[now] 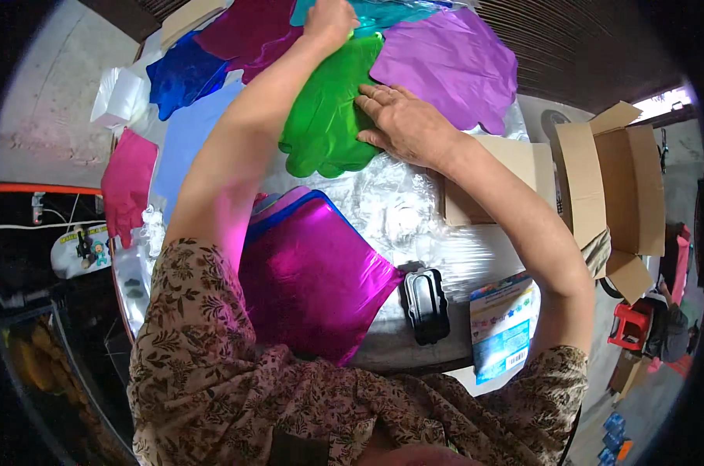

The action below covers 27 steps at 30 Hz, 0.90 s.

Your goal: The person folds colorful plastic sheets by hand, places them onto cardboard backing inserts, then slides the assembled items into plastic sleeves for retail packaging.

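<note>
A flat, shiny green foil balloon (329, 116) with a scalloped near edge lies on the table in front of me. My left hand (332, 23) reaches to its far corner, fingers curled closed there; the fingertips are partly hidden. Along its right edge my right hand (402, 124) rests flat, fingers stretched over the foil. To the right of it is a purple foil balloon (453, 66), and a teal one (395, 14) lies beyond. Closest to me, a magenta foil balloon (313, 272) lies on top of a blue-edged one.
Dark red foil (247, 35), blue foil (185, 74) and a pink foil piece (128, 182) lie at the left. A black tray (426, 307) and a printed packet (503, 326) are near the front edge. Open cardboard box (632, 186) at right; white container (119, 99) far left.
</note>
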Motion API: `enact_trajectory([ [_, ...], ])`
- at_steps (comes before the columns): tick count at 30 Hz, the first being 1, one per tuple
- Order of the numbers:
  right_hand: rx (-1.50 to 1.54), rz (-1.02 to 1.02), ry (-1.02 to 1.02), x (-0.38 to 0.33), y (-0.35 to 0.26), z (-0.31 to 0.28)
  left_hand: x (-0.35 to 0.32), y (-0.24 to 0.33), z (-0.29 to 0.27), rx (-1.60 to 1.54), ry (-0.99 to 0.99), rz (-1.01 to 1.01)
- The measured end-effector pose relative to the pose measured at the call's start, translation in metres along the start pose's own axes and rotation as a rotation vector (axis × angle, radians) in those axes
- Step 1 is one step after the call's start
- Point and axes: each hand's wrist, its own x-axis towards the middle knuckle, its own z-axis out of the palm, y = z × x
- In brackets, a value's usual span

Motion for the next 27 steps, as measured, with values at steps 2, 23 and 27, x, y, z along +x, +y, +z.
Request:
enact_trajectory([
  [2, -0.009, -0.017, 0.031, 0.001, 0.001, -0.003, 0.003, 0.009, -0.011, -0.024, -0.094, -0.067],
  [23, -0.067, 0.258, 0.062, 0.127, 0.125, 0.023, 0.046, -0.005, -0.019, -0.444, 0.176, -0.262],
  [27, -0.049, 0.404, 0.015, 0.136, 0.119, 0.032, 0.057, -0.001, -0.008, -0.439, 0.272, -0.199],
])
